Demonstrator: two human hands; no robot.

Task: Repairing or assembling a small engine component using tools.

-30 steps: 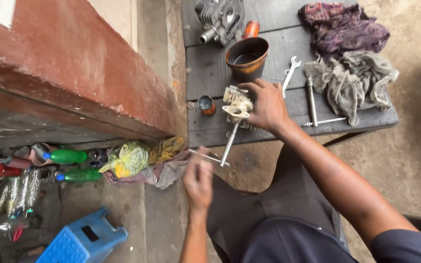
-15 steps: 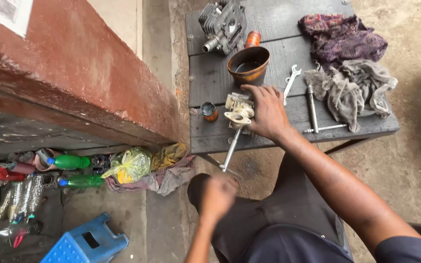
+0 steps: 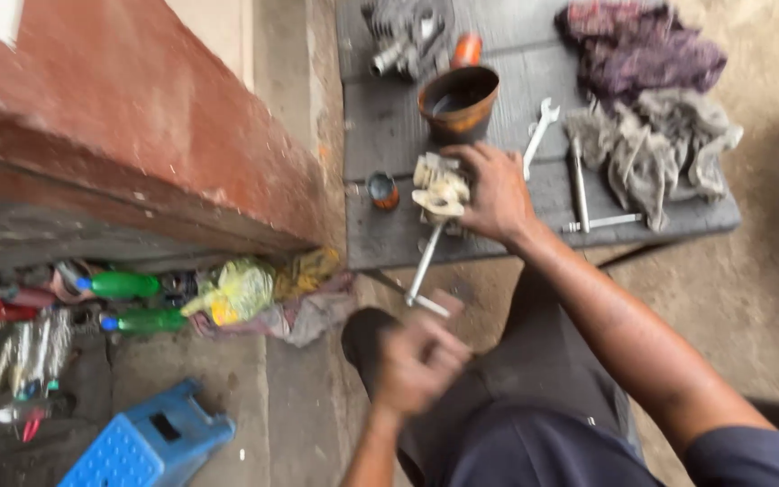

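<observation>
Your right hand (image 3: 496, 191) grips the pale metal part (image 3: 439, 188) at the grey table (image 3: 380, 126) edge. Your left hand (image 3: 418, 362) is blurred below the T-handle wrench (image 3: 426, 269); its grip can't be made out.

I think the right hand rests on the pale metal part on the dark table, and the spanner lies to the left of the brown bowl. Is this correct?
Not quite. In the head view the right hand does rest on the pale metal part on the dark table, but the spanner lies to the right of the brown bowl, not to its left.

Apparently bare planks (image 3: 498, 236) between cup (image 3: 382, 190) and rags (image 3: 651, 149)
</observation>
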